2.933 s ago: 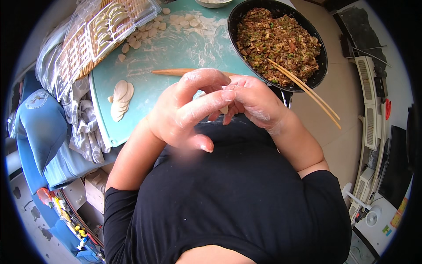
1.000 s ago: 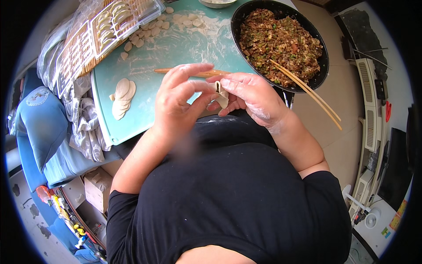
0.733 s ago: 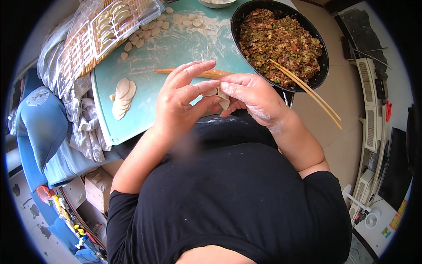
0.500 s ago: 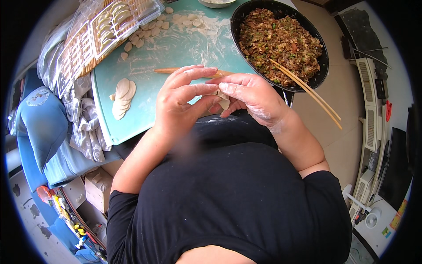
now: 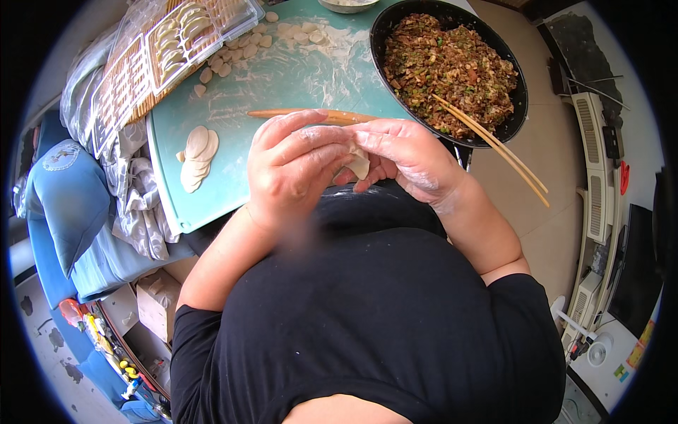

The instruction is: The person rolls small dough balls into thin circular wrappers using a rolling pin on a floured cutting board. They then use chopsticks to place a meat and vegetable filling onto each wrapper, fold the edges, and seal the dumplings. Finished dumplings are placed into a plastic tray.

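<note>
Between my two hands, above the near edge of the mat, is a folded dumpling (image 5: 359,165) of pale dough, partly hidden by fingers. My left hand (image 5: 291,164) pinches its left side, fingers bent and close together. On the other side, my floury right hand (image 5: 413,155) holds it between thumb and fingers. Just beyond my hands a wooden rolling pin (image 5: 279,113) lies across the green mat (image 5: 224,152). A small stack of round dough wrappers (image 5: 199,159) rests on the mat to the left.
At the far right stands a black pan (image 5: 520,106) of chopped filling (image 5: 448,67), with chopsticks (image 5: 505,150) sticking out over its rim. Small dough pieces (image 5: 248,51) lie on the floured far part of the mat. Finished dumplings (image 5: 169,49) fill part of a clear divided tray (image 5: 224,25), far left.
My left fingers have closed in and come down toward the dumpling, where they were more spread before. The right hand stays nearly in place.
</note>
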Motion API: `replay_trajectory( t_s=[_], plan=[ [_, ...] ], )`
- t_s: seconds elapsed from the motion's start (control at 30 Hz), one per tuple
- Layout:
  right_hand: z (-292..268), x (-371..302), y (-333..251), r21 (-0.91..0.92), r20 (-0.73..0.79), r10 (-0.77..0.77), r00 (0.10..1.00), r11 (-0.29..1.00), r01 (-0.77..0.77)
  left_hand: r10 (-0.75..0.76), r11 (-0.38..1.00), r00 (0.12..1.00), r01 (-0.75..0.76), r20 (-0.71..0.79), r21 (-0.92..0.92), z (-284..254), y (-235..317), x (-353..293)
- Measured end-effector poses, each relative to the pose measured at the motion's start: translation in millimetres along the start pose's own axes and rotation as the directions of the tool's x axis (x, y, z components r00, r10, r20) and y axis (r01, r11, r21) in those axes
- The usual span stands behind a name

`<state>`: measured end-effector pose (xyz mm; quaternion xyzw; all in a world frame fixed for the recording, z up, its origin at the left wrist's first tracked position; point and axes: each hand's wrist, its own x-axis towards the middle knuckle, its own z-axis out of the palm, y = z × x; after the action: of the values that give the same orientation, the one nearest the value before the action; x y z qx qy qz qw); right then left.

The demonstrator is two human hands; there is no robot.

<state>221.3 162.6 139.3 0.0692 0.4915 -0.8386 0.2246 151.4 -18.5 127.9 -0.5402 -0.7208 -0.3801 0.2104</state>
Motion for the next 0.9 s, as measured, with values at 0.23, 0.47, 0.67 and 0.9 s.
replay_trajectory(
  t_s=[0.23, 0.47, 0.67, 0.9],
  plan=[
    [2, -2, 0, -0.028, -0.039, -0.021, 0.999, 0.999, 0.02, -0.03, 0.999, 0.999, 0.032, 0.03, -0.044, 2, 0, 3],
    [3, 0, 3, -0.09, -0.04, -0.03, 0.999, 0.996, 0.026, -0.058, 0.996, 0.998, 0.06, 0.036, -0.06, 4, 2, 2],
    [5, -3, 2, -0.04, -0.055, -0.018, 0.998, 0.999, 0.016, -0.146, 0.976, 0.989, 0.15, 0.04, -0.16, 1, 1, -3],
    [5, -3, 1, 0.022, -0.038, -0.066, 0.997, 0.998, 0.066, -0.165, 0.957, 0.986, 0.161, 0.005, -0.241, 2, -10, -17]
  ],
)
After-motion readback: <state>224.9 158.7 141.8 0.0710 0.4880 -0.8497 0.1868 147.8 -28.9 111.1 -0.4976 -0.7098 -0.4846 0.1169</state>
